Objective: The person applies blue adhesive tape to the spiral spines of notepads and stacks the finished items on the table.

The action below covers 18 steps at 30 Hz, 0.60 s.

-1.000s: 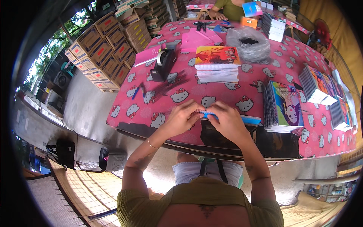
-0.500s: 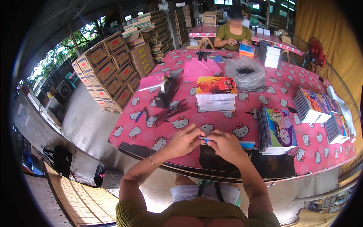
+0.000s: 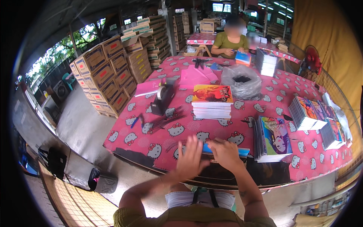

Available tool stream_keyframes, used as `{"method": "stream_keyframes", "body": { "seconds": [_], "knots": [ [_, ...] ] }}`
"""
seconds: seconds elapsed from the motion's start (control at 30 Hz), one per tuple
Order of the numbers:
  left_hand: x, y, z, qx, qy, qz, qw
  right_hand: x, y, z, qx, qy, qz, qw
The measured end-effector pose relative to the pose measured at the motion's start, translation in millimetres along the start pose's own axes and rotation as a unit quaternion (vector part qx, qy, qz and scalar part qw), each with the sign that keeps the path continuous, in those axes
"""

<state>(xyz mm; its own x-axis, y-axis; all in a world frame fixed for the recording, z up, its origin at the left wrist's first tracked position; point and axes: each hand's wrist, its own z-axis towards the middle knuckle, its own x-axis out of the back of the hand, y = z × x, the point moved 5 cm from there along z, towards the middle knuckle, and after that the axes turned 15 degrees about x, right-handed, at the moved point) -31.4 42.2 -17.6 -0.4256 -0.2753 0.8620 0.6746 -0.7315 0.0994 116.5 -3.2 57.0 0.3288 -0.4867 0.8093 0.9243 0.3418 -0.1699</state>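
At the near table edge lies a thin blue notebook [image 3: 244, 152], seen almost edge-on and largely covered by my hands. My right hand [image 3: 227, 154] is closed over it, thumb and fingers gripping its far edge. To its left, my left hand [image 3: 190, 158] is raised and open with fingers spread, somewhat blurred, holding nothing. A stack of spiral notebooks [image 3: 212, 94] with an orange-red cover on top stands just beyond my hands. Another notebook stack [image 3: 275, 138], with a colourful drawn cover, sits right of my right hand.
Black binding coils [image 3: 166, 120], a blue-handled tool [image 3: 135, 122] and a black tape dispenser [image 3: 162, 100] lie at left. A clear plastic bag [image 3: 241, 84] and pink sheets [image 3: 196, 75] are farther back. More notebook stacks [image 3: 307, 113] stand right. Across the table sits a co-worker [image 3: 230, 39].
My left hand has let go, opened and drawn back toward me from beside the right. My right hand stays at the notebook, more of which now shows. The whole view has shifted slightly.
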Motion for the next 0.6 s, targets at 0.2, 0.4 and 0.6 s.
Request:
{"method": "stream_keyframes", "body": {
  "seconds": [0.2, 0.4, 0.6],
  "knots": [
    [-7, 8, -35, -0.080, -0.043, -0.063, 0.994, 26, -7, -25, -0.004, -0.013, -0.010, 1.000],
    [16, 14, 35, -0.089, 0.002, 0.003, 0.996, 26, 9, -38, -0.031, -0.031, -0.004, 0.999],
    [39, 14, 79, -0.041, 0.081, 0.024, 0.996, 27, 11, -32, -0.017, -0.017, -0.001, 1.000]
  ]
}}
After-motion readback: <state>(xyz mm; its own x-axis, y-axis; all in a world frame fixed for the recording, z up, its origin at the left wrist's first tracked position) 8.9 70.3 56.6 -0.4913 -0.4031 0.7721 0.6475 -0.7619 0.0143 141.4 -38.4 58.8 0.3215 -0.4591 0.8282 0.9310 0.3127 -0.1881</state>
